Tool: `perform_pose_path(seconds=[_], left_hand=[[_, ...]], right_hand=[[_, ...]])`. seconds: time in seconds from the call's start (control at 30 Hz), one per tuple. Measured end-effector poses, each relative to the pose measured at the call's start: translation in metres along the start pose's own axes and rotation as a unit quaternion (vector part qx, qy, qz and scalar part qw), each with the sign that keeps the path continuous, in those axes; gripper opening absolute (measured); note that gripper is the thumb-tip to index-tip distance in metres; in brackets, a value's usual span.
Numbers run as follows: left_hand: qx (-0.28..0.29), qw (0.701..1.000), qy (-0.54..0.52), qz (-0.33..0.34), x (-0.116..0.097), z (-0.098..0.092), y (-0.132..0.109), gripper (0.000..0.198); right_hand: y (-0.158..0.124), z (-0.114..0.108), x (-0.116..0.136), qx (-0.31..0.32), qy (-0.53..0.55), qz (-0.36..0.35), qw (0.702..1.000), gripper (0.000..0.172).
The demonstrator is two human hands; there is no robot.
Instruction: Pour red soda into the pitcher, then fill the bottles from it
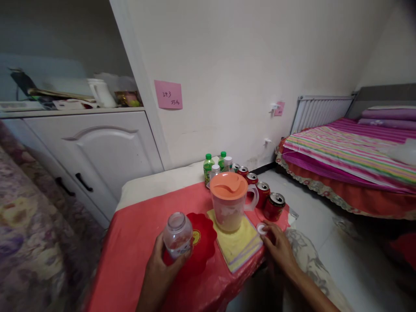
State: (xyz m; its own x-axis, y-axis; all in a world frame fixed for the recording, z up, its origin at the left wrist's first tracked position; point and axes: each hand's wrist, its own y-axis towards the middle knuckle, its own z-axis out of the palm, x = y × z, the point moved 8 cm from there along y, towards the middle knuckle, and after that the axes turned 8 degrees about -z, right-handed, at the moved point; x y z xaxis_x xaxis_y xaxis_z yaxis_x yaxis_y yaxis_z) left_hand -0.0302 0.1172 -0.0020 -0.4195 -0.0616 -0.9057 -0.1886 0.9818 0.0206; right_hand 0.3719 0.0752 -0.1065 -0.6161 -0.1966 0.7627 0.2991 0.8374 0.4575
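Note:
My left hand (pixel 167 264) is wrapped round an uncapped clear plastic bottle (pixel 178 236), holding it upright over the left part of a red scalloped plate (pixel 204 255). At the table's right side, the fingers of my right hand (pixel 276 242) are closed on a small white bottle cap (pixel 261 229). Between the hands, a clear plastic pitcher (pixel 227 212) with an orange lid stands on a folded yellow cloth (pixel 238 249). Its handle points right, toward the cans.
Red drink cans (pixel 274 206) line the table's right edge. Behind the pitcher stand green-capped bottles (pixel 208 167) and white-capped bottles (pixel 215 170). A red cloth (pixel 139 234) covers the table, which stands against the wall. A bed (pixel 347 160) is at right, a white cabinet (pixel 97 151) at left.

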Motion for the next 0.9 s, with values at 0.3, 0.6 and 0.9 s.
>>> perform_pose_path(seconds=[0.3,0.6,0.9], left_hand=[[0.017,0.999,-0.026,-0.013,-0.006,-0.001,-0.003,0.074],[0.023,0.998,-0.05,-0.006,0.001,-0.001,0.0,0.072],[0.015,0.996,-0.085,0.009,0.004,0.001,0.0,0.068]], right_hand=[[0.012,-0.032,0.047,-0.032,0.081,-0.041,0.995,0.024],[0.067,-0.022,0.083,-0.063,0.303,0.037,0.95,0.048],[0.098,0.015,0.081,-0.028,0.339,0.041,0.939,0.044]])
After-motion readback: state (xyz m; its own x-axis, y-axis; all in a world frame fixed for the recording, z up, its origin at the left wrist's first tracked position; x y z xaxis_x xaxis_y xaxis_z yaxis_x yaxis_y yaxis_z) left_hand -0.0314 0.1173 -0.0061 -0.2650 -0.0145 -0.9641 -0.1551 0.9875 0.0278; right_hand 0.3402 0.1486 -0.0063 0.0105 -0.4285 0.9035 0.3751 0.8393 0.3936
